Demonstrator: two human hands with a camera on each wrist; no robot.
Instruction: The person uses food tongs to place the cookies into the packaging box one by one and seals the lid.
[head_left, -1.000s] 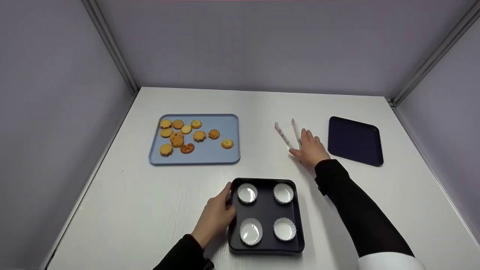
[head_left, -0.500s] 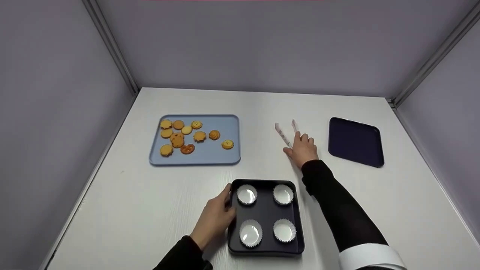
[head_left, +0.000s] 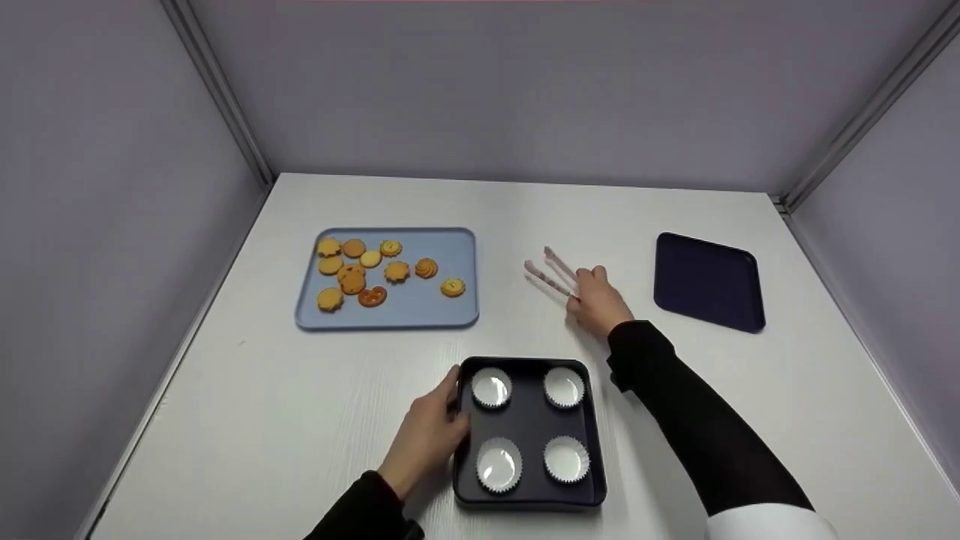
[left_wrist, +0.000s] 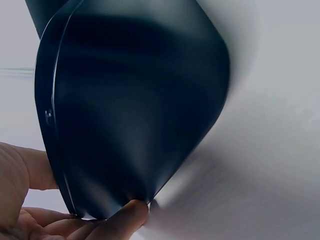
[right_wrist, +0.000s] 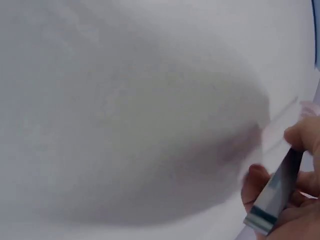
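My left hand (head_left: 430, 429) holds the left side of a dark square baking tin (head_left: 531, 424) on the white table. White fluted paper cups (head_left: 492, 388), one near each corner, stand inside the tin. In the left wrist view the fingers (left_wrist: 127, 217) bend round the lower edge of the tin (left_wrist: 135, 100). Beyond the tin, my right hand (head_left: 600, 306) pinches a pair of tongs (head_left: 546, 278), whose two arms spread apart and point up and left. The right wrist view shows their metal back end (right_wrist: 274, 197) between the thumb and fingers of the right hand (right_wrist: 307, 134).
A light blue tray (head_left: 439, 315) at the back left carries several cookies (head_left: 397, 271), among them a pretzel-shaped one (head_left: 372, 296). A dark blue tray (head_left: 709, 281) lies at the back right. Grey panels (head_left: 487, 90) enclose the table (head_left: 300, 420) at the back and sides.
My right hand has closed its fingers on the tongs, and their tips have swung to the left. The left hand and the tin have stayed in place.
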